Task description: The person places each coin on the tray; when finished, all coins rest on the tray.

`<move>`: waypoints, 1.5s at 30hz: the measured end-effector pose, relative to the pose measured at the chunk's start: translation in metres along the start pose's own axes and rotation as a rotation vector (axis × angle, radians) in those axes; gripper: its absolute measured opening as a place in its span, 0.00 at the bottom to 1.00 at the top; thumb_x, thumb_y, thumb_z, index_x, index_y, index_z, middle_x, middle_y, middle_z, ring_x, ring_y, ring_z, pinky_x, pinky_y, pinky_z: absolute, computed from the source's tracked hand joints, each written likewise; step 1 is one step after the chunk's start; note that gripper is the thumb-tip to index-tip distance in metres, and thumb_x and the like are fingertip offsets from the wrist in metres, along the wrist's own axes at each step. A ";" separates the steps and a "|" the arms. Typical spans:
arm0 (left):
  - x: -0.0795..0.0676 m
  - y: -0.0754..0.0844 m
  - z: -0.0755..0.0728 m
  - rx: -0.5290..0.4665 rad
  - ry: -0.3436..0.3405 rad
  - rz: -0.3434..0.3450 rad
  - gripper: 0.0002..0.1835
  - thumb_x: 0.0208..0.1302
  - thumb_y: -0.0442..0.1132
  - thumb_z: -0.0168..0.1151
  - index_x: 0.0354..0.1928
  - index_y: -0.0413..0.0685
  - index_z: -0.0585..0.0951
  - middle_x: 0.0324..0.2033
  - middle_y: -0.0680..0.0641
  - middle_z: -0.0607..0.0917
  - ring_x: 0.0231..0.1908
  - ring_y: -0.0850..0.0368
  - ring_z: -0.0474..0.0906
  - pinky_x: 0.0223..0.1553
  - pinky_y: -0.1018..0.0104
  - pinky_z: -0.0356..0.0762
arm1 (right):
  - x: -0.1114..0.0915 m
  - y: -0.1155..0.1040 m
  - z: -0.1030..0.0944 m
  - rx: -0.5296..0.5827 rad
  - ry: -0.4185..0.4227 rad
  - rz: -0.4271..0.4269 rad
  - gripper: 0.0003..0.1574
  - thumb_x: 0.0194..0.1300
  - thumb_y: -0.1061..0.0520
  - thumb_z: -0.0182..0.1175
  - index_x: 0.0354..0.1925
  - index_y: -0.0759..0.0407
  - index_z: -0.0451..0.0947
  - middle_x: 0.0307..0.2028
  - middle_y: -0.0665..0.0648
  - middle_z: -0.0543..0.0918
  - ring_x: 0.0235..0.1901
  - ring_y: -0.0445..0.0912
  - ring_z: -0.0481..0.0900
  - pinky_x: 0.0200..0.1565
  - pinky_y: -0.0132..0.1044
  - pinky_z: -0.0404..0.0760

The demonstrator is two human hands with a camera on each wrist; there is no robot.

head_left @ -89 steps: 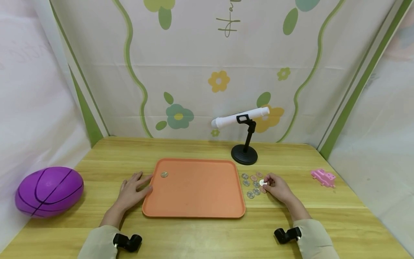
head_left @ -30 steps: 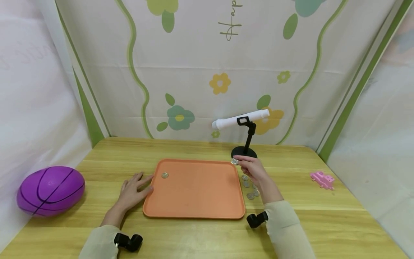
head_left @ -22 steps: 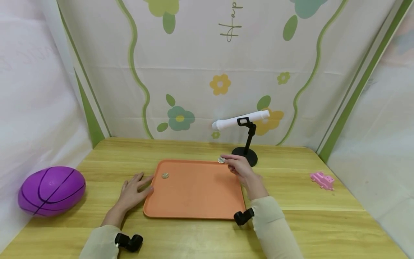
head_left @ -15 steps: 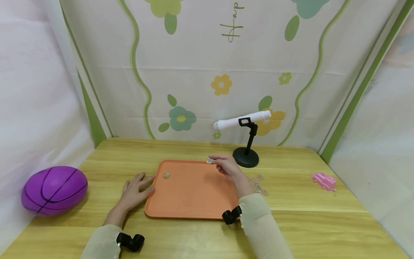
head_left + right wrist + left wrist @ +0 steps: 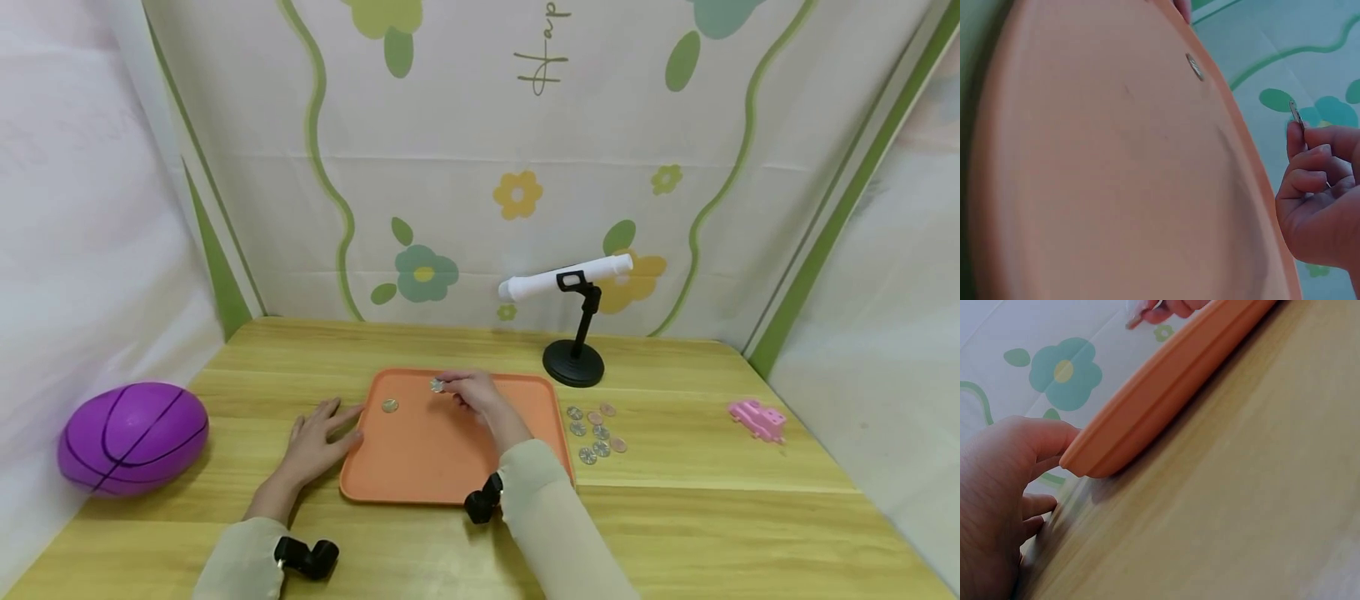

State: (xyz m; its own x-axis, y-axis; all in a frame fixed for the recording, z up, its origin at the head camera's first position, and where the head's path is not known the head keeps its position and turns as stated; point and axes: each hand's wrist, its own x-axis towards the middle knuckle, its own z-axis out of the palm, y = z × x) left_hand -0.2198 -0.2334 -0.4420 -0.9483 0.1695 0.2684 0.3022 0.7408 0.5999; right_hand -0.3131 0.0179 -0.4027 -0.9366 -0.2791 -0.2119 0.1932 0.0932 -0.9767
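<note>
My right hand (image 5: 480,396) pinches a silvery coin (image 5: 437,385) between thumb and finger, held above the far part of the orange tray (image 5: 420,475). In the right wrist view that coin (image 5: 1297,115) stands on edge at the fingertips, clear of the tray's surface. Another coin (image 5: 390,405) lies flat in the tray near its far left corner. My left hand (image 5: 315,446) rests on the table with fingers spread, its thumb and forefinger touching the tray's left rim; the left wrist view shows the fingers (image 5: 1054,440) against that rim.
Right of the tray lie several silvery and copper-coloured coins (image 5: 601,432). A white microphone (image 5: 532,285) sits on a black stand (image 5: 573,362) behind. A purple ball (image 5: 135,439) is at the left, a pink toy (image 5: 757,420) at the right.
My right hand picked a coin from the group at the right and carried it leftward over the tray. My left hand has stayed at the tray's left rim.
</note>
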 end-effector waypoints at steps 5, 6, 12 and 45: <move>0.000 0.001 -0.001 0.005 -0.001 -0.004 0.26 0.56 0.48 0.55 0.56 0.44 0.70 0.57 0.28 0.57 0.58 0.33 0.46 0.51 0.36 0.34 | 0.005 0.007 0.016 -0.014 0.020 -0.010 0.15 0.56 0.66 0.54 0.43 0.63 0.78 0.29 0.55 0.81 0.12 0.40 0.58 0.17 0.31 0.57; 0.000 0.001 -0.002 0.006 -0.001 -0.003 0.26 0.56 0.48 0.55 0.56 0.44 0.70 0.57 0.28 0.57 0.58 0.32 0.46 0.51 0.36 0.34 | 0.006 0.008 0.018 -0.019 0.025 -0.007 0.14 0.56 0.66 0.54 0.43 0.62 0.79 0.29 0.55 0.81 0.12 0.40 0.59 0.17 0.31 0.57; -0.001 0.000 -0.002 0.008 0.001 -0.007 0.26 0.56 0.48 0.55 0.56 0.44 0.71 0.57 0.28 0.57 0.58 0.32 0.46 0.51 0.36 0.34 | 0.007 0.019 0.030 -0.058 0.081 0.002 0.13 0.57 0.67 0.53 0.40 0.61 0.80 0.29 0.53 0.79 0.13 0.41 0.63 0.16 0.30 0.60; 0.002 -0.004 0.003 0.018 0.007 -0.017 0.27 0.56 0.50 0.55 0.56 0.44 0.71 0.57 0.29 0.58 0.58 0.34 0.46 0.51 0.37 0.34 | 0.001 0.024 0.033 -0.192 0.086 -0.125 0.10 0.54 0.69 0.55 0.36 0.68 0.79 0.34 0.57 0.79 0.25 0.42 0.73 0.25 0.32 0.72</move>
State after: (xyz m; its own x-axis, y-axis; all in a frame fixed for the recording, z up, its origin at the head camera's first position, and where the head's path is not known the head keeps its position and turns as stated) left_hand -0.2233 -0.2342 -0.4461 -0.9525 0.1521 0.2639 0.2843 0.7548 0.5911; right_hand -0.2995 -0.0118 -0.4276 -0.9728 -0.2181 -0.0786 0.0233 0.2452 -0.9692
